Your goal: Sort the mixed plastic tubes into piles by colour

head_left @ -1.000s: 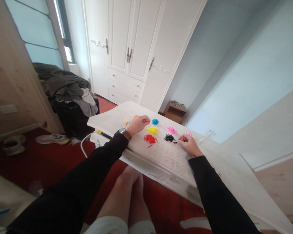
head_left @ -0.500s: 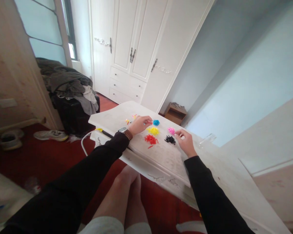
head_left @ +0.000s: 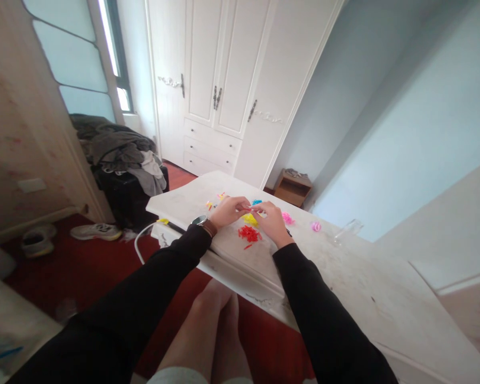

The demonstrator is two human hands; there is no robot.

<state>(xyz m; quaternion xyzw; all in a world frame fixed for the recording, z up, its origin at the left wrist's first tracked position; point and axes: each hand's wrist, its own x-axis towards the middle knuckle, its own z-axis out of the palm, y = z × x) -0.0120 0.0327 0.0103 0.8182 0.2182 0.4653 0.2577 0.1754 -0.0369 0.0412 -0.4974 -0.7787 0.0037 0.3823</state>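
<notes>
The left hand (head_left: 229,209) and right hand (head_left: 272,220) meet in the head view, fingertips pinched on a small piece (head_left: 250,208) too blurred to make out. It is over the white table (head_left: 344,272), by the yellow pile (head_left: 250,219); the red pile (head_left: 249,233) lies nearer the person.

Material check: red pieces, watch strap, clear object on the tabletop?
Red pieces: likely plastic or rubber; evenly saturated colour, finish too small to judge.
Watch strap: probably leather or imitation; brown, low sheen.
Clear object: glass or clear plastic, smooth-looking; see-through with bright edges.
</notes>
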